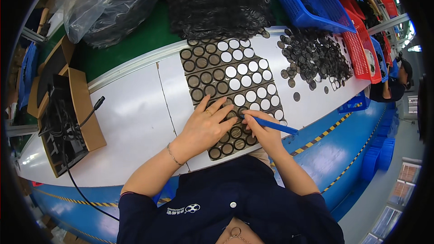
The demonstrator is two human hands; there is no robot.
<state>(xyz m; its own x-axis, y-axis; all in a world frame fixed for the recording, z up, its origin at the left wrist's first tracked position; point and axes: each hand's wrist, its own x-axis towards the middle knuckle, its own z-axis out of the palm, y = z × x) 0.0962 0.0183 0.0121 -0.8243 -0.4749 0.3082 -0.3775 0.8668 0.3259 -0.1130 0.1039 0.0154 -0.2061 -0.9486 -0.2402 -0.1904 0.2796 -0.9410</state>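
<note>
Pinched between thumb and fingers, my right hand [264,131] held a blue pen-shaped tool [271,125], fingers closed fully round its near end, its tip set down on the dark punched sheet [226,81] beside my left fingertips.

Item, left hand [205,126]: lay flat and spread, palm down, on the near part of the sheet, holding nothing, pressing the sheet to the white table [135,122]. A thin bracelet sat at that wrist.

Item, punched sheet: lay on the table directly ahead of me, running away from my hands. Rows of round cells; those at the far right of the sheet showed white and empty, those at its left and near end kept dark rings in them.

Item, loose dark discs [314,56]: heaped on the table to the right of the sheet, a few strays nearer the table edge.

Item, stack of black netted sheets [217,2]: past the far end of the sheet.

Item, blue basket [307,2]: beyond the discs, far right of the sheet; red baskets [361,49] just beside it.

Item, clear plastic bag [108,4]: far left of the sheet, on green surface.

Item, cardboard box with black tray and cable [68,117]: well left of the sheet, at the table's left end.
</note>
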